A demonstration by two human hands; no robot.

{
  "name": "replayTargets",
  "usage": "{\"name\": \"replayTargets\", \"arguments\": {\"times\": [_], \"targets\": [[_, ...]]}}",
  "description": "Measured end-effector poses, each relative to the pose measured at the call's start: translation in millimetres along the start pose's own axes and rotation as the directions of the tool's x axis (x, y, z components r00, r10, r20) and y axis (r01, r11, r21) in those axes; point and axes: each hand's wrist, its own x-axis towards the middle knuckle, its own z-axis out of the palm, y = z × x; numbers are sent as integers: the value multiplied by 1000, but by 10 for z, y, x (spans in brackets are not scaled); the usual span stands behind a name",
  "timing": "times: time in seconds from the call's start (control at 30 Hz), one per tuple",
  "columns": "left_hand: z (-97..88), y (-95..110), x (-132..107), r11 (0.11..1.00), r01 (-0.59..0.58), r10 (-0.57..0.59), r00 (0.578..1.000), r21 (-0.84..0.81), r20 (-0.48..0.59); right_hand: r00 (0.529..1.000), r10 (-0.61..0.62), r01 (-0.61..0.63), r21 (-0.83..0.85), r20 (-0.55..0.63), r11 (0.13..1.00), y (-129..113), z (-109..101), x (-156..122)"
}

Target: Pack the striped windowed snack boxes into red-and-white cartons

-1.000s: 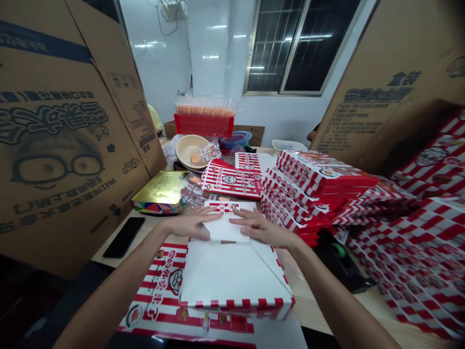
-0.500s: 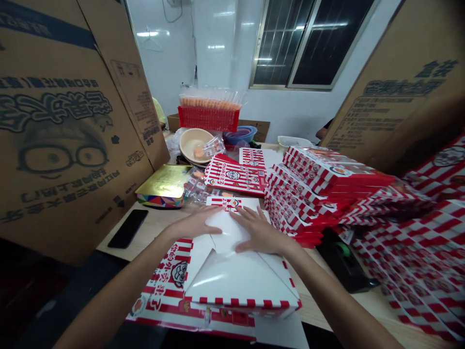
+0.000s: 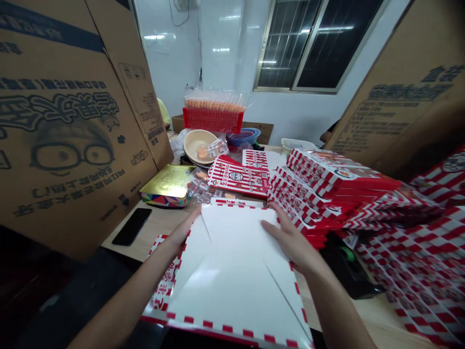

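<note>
A large folded paperboard carton blank lies on the wooden table, its white inner side up and a red-and-white checked border along its edges. My left hand grips its left edge, with the fingers partly hidden behind the board. My right hand holds the right edge, fingers spread over the white surface. Crease lines run diagonally across the board. Its printed underside shows only at the lower left.
Stacks of striped boxes and a striped pile fill the right. A black phone, gold tin, tape dispenser, beige bowl and red basket stand about. Cardboard sheets rise left.
The white flaps that lay folded in over the board have opened out, so the sheet lies broader and flatter. My hands have moved apart from its middle to its side edges.
</note>
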Motion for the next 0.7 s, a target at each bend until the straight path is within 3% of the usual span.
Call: {"name": "replayTargets", "arguments": {"times": [0.07,0.13,0.2,0.27,0.3,0.33,0.4,0.43,0.53,0.6,0.7], "targets": [[110,200,-204,997,-69,68,997,-39,-32,993,-112,116,104,-42,988,-269,-111,-183],[239,399,-457,973,-229,227,965,-2,-131,971,-225,234,139,-78,962,-564,-202,-361],[383,583,-704,880,-470,472,855,62,-216,919,-359,377,95,-163,921,-803,-264,-510],[505,737,-878,754,-648,653,721,108,-234,813,-518,532,-22,-264,846,-929,-291,-612],[538,798,-920,717,-688,693,684,113,-229,747,-604,604,-96,-278,791,-941,-290,-642],[542,841,-926,710,-695,700,680,112,-218,679,-688,670,-168,-254,723,-919,-275,-658],[453,865,-832,768,-630,638,742,112,-205,565,-818,767,-297,-110,570,-791,-202,-660],[366,841,-742,815,-567,579,789,121,-205,530,-848,794,-338,-21,505,-696,-141,-654],[50,650,-419,920,-348,383,896,179,-224,512,-847,818,-382,144,430,-359,94,-651],[-98,484,-266,934,-286,330,920,214,-211,476,-849,847,-380,229,372,-138,234,-676],[-151,310,-222,923,-311,345,930,227,-129,353,-868,885,-427,350,187,141,318,-737]]}}
